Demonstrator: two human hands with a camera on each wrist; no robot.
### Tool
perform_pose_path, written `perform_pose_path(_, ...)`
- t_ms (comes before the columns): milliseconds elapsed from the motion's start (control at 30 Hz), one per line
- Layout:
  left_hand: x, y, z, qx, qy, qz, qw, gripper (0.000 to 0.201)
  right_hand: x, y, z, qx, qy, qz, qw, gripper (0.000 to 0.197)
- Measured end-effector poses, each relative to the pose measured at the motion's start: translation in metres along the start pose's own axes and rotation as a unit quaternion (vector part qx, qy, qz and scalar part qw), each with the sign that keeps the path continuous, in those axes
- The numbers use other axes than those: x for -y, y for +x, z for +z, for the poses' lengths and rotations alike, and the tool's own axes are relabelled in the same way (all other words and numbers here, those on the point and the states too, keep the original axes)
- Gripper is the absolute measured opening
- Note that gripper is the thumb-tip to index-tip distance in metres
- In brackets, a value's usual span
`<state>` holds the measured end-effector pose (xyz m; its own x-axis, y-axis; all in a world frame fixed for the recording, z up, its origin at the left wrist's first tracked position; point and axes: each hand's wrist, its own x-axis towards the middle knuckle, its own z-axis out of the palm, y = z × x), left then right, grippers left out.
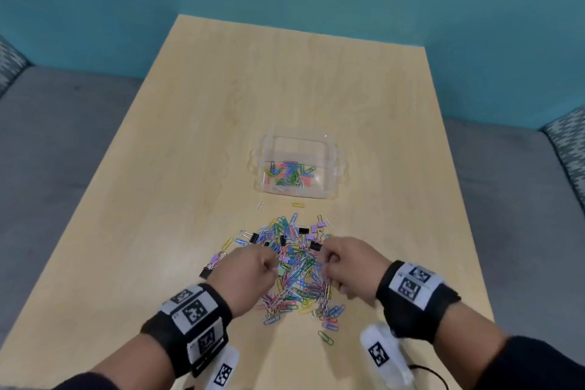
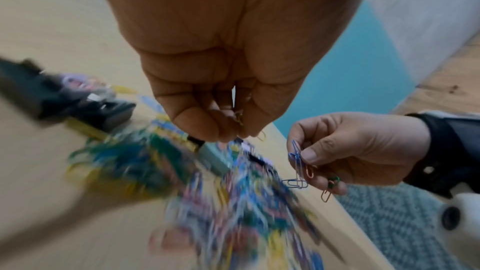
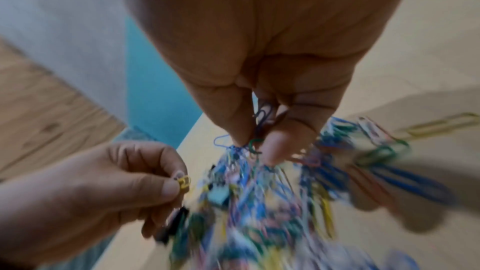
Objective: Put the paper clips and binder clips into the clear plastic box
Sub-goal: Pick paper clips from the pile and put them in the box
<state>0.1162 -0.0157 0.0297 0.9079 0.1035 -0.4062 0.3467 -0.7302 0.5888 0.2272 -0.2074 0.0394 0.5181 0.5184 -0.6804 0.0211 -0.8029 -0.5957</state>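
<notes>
Plainly, the paper clips (image 1: 296, 275) are light, thin loops of coated wire, and they are heaped together with the binder clips (image 1: 308, 236) on the bench (image 1: 190, 168) directly beneath and between the hands; a few strays lie just beyond the heap, towards the clear plastic box (image 1: 269, 149), which stands well ahead of both hands with a shallow layer of coloured clips already inside.

A small cluster of blue, pink and green clips is pinched by the right hand (image 1: 349, 266) between thumb and fingertips, several dangling hooked into one another; a yellow clip is pinched by the left hand (image 1: 245, 272) in the same way, with the other fingers curled in, and something dark may be tucked beneath them, though blur prevents certainty.

Little weight is to be expected; the wire is judged stiff enough to keep its shape but slippery, and the loops are likely to snag, so chains may be dragged up and shed on the way to the box.

A pinch across a bunch is judged better than one clip at a time; the binder clips, being bulkier and firmer, are probably best taken by the body rather than by the folded wire handles, which swing.
</notes>
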Motion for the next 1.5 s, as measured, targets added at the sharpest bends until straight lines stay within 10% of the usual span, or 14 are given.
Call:
perform_pose_path(333,-0.033,0.111,-0.082,-0.168,0.016,-0.026,0.985,0.014,0.084,0.074,-0.08,-0.199,0.118,-0.052,0.971,0.014)
perform_pose_path(467,-0.025,0.101,-0.085,-0.195,-0.022,-0.022,0.98,0.033,0.079,0.064,-0.079,-0.188,0.193,-0.051,0.962,0.023)
perform_pose_path(567,-0.005,0.056,-0.072,-0.214,-0.011,-0.018,0.977,0.023,0.042,0.036,-0.065,-0.215,0.052,-0.082,0.972,0.03)
perform_pose_path(667,0.024,-0.007,-0.039,-0.183,0.006,-0.052,0.982,0.007,-0.01,-0.004,-0.033,-0.191,-0.096,-0.075,0.974,0.03)
perform_pose_path(900,0.057,-0.096,0.051,-0.086,0.025,-0.067,0.994,0.051,-0.093,-0.072,0.068,-0.097,-0.226,-0.011,0.969,0.059)
perform_pose_path(1133,0.015,-0.056,0.08,-0.094,0.137,0.064,0.984,0.079,-0.049,-0.039,0.102,-0.175,-0.264,-0.106,0.943,0.075)
perform_pose_path(1500,0.012,-0.033,0.076,-0.066,0.204,0.066,0.975,0.045,-0.015,-0.016,0.089,-0.124,-0.316,-0.115,0.934,0.046)
